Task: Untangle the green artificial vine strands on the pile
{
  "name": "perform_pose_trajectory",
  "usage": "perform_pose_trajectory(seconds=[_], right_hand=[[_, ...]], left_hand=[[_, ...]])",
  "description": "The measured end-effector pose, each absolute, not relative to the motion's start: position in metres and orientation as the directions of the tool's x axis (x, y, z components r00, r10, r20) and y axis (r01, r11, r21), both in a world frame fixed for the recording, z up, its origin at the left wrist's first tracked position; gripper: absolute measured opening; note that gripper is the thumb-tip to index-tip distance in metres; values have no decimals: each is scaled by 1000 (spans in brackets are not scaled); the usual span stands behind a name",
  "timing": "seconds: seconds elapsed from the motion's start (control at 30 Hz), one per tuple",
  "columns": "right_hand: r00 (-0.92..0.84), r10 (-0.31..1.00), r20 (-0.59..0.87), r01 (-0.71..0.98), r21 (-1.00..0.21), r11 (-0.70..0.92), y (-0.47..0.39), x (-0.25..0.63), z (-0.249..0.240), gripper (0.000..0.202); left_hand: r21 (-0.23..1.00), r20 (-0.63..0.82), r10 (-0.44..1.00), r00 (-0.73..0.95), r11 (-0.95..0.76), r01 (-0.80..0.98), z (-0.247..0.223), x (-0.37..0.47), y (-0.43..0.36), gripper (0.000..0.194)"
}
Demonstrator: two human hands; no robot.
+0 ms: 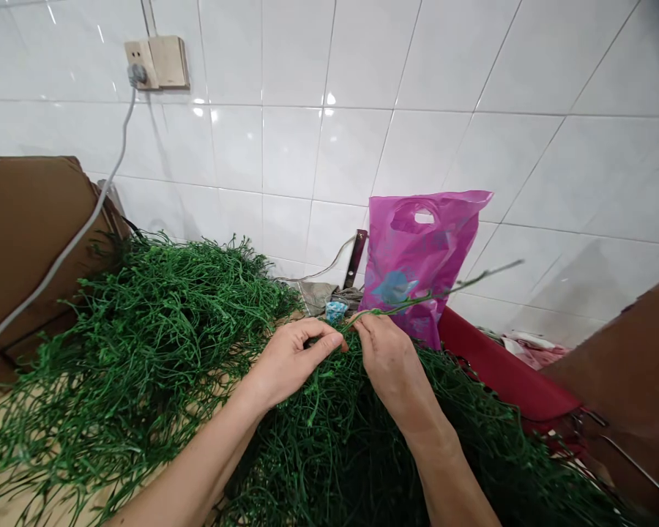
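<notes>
A long, thin green plastic-looking stem (417,298) slants up to the right in front of a pink bag, its far tip blurred. My right hand (387,359) pinches it near its lower end, fingers bent and pressed together. Close beside it, my left hand (293,359) has thumb and forefinger closed at the stem's lower end; the exact contact is partly hidden. Beneath both hands spreads a heap of similar green stems (318,446), some with small branching tips. Another large pile of green stems (181,307) lies to the left.
The pink plastic bag (411,256) stands against the white tiled wall (291,58). A red container (505,366) and a brown surface (631,380) are at right. At left, a brown box (27,241) sits behind a grey cable (88,227) plugged into the wall socket (143,66).
</notes>
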State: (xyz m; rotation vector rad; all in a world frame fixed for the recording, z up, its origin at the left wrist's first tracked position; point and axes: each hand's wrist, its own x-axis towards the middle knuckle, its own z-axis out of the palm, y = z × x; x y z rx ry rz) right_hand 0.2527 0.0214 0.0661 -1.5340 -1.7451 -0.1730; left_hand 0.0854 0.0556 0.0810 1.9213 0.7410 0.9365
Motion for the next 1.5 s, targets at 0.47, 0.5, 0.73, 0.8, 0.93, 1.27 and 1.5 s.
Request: perform_pose_trajectory(seconds=[0.47, 0.5, 0.73, 0.8, 0.93, 1.27, 1.5], right_hand=[[135, 773, 620, 904, -397, 161, -5, 305, 85, 27], [117, 779, 617, 899, -399, 181, -8, 297, 89, 27], [163, 876, 453, 678, -696, 234, -18, 251, 109, 26], [142, 904, 404, 570, -780, 259, -16, 246, 109, 25], [87, 928, 362, 455, -843, 286, -8, 243, 102, 21], [171, 891, 422, 596, -764, 247, -8, 251, 102, 15], [170, 855, 490, 721, -653, 230, -9, 253, 97, 16]], left_hand=[[966, 248, 860, 446, -253, -49, 90, 93, 38, 22], [967, 250, 864, 437, -246, -67, 84, 95, 42, 19], [963, 244, 905, 350, -184, -195, 77, 97, 49, 29], [956, 250, 901, 354, -171, -240, 78, 97, 48, 29], [952, 257, 889, 379, -165, -258, 78, 97, 49, 27], [968, 248, 866, 433, -205, -146, 80, 92, 49, 18], [973, 229, 876, 424, -207, -99, 80, 92, 51, 26]])
